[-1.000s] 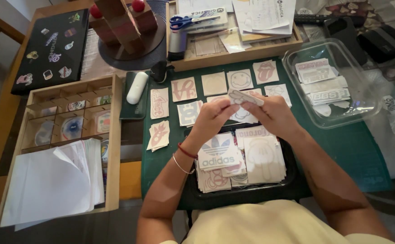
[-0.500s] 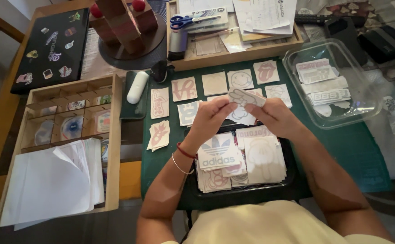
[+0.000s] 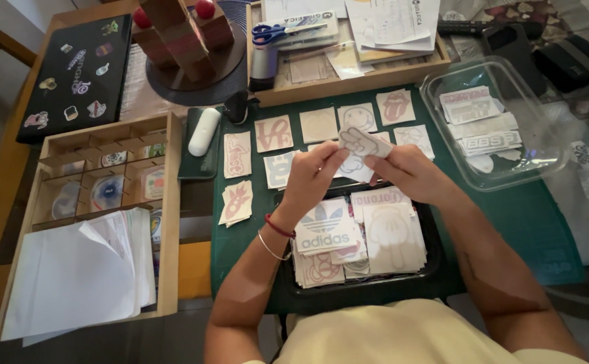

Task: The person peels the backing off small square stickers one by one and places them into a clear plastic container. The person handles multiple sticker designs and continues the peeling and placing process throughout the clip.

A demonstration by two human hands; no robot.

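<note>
Both my hands hold one small white sticker sheet (image 3: 360,141) above the green cutting mat (image 3: 510,222). My left hand (image 3: 309,176) pinches its left edge with the fingertips. My right hand (image 3: 406,172) grips its right side. Below my hands a black tray (image 3: 358,291) holds stacks of cut sticker sheets (image 3: 358,236). Rows of single stickers (image 3: 273,133) lie on the mat beyond my hands.
A clear plastic container (image 3: 500,125) with stickers stands at the right. A wooden compartment box (image 3: 96,216) with white paper sits at the left. Behind are a wooden tray (image 3: 348,81) with blue scissors (image 3: 284,30), a black laptop (image 3: 72,74) and a white case (image 3: 204,131).
My hands have stayed in nearly the same place; the sticker sheet has shifted slightly between my fingertips.
</note>
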